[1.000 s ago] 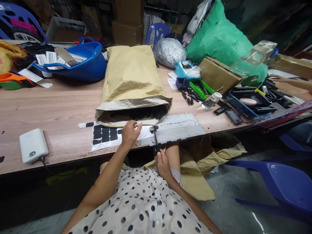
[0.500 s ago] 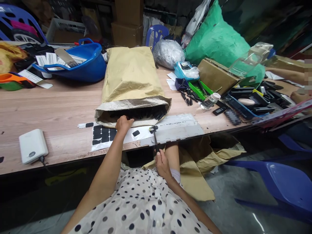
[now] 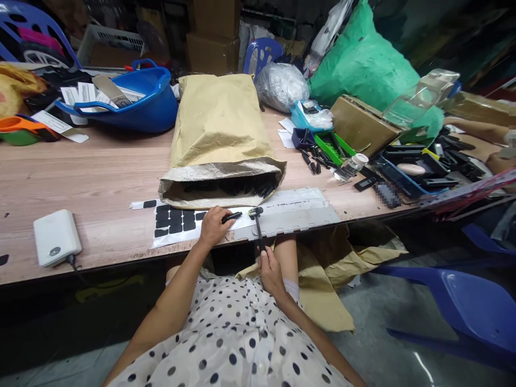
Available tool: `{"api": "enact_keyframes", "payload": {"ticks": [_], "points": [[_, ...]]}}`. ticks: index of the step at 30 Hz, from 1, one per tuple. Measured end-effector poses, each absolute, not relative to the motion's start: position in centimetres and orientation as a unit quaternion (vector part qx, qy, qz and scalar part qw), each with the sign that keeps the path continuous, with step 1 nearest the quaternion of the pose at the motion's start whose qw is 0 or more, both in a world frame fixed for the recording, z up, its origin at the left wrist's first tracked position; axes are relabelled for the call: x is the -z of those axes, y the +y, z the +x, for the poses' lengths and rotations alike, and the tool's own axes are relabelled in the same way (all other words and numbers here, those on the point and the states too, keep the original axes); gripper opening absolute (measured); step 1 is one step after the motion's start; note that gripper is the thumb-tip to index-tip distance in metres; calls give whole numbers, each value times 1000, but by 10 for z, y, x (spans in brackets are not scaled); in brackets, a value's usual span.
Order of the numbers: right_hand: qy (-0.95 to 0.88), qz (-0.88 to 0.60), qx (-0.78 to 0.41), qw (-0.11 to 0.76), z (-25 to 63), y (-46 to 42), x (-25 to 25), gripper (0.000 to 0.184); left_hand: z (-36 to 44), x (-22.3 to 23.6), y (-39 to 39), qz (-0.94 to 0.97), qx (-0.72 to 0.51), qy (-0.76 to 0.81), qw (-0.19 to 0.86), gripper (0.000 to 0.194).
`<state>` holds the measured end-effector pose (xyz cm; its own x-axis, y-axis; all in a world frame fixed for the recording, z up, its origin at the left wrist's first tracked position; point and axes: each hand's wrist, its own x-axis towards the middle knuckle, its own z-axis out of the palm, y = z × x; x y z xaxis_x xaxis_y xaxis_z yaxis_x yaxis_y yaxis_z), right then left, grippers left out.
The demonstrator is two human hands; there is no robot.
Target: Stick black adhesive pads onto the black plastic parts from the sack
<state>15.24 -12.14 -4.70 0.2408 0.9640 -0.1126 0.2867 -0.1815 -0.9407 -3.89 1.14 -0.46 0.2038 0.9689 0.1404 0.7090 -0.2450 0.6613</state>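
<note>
My left hand [image 3: 213, 227] is closed on a small black stick-like piece [image 3: 232, 217], its free end pointing right. Below the hand lies a white sheet [image 3: 189, 239] with rows of black rounded-square stickers [image 3: 176, 220]. Around the black handle of a small hammer [image 3: 259, 232] my right hand [image 3: 269, 270] is wrapped; the hammer's head is over a grey board [image 3: 296, 214] at the table's front edge. Just beyond both hands, a tan paper sack [image 3: 221, 123] lies with its mouth facing me. Many dark pieces [image 3: 242, 186] show inside it.
On the left are a white power bank [image 3: 57, 237] with a cable and a blue basin [image 3: 141, 110] of papers. To the right stand a clear bottle [image 3: 350, 166], a green tray [image 3: 331, 146] and a blue tray [image 3: 397, 180] of black parts. Another person's arm [image 3: 479, 129] shows at far right.
My left hand has come out of the sack's mouth toward me and right, bringing the black piece over the sheet. The hammer stays nearly in place in my right hand.
</note>
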Motion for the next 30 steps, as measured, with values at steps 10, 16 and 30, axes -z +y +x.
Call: {"api": "enact_keyframes", "payload": {"ticks": [10, 16, 30], "points": [[-513, -656, -348, 431, 151, -127, 37, 46, -39, 4, 11, 742, -280, 552, 257, 16], [-548, -645, -320, 426, 152, -126, 36, 45, -38, 4, 10, 740, -284, 553, 258, 16], [-579, -616, -342, 410, 148, -126, 32, 40, -35, 4, 10, 729, -282, 565, 264, 16]]}}
